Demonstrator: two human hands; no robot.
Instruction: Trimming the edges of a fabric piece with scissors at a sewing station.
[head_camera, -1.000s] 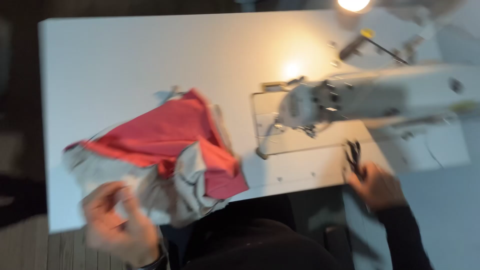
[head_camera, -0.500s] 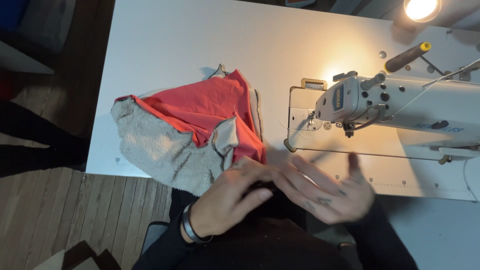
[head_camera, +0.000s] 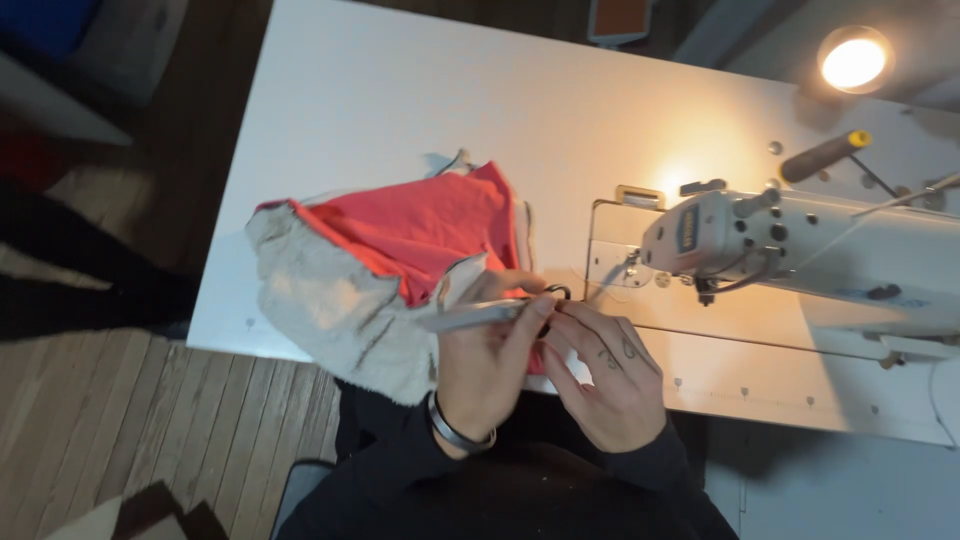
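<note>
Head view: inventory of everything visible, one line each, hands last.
fabric piece: 1, red with pale fleece lining, on the table's near left, hanging over its edge
scissors: 1, metal blades with dark handles, over the fabric's right edge, blades pointing left
sewing machine: 1, white, right side of the table
thread cone: 1, dark with yellow tip, behind the machine
lamp: 1, lit, warm yellow, top right
table: 1, white
floor: wood planks, lower left
bracelet: 1, metal, on the left wrist
left hand: 1, gripping the scissors
right hand: 1, fingers at the scissors' handles
</note>
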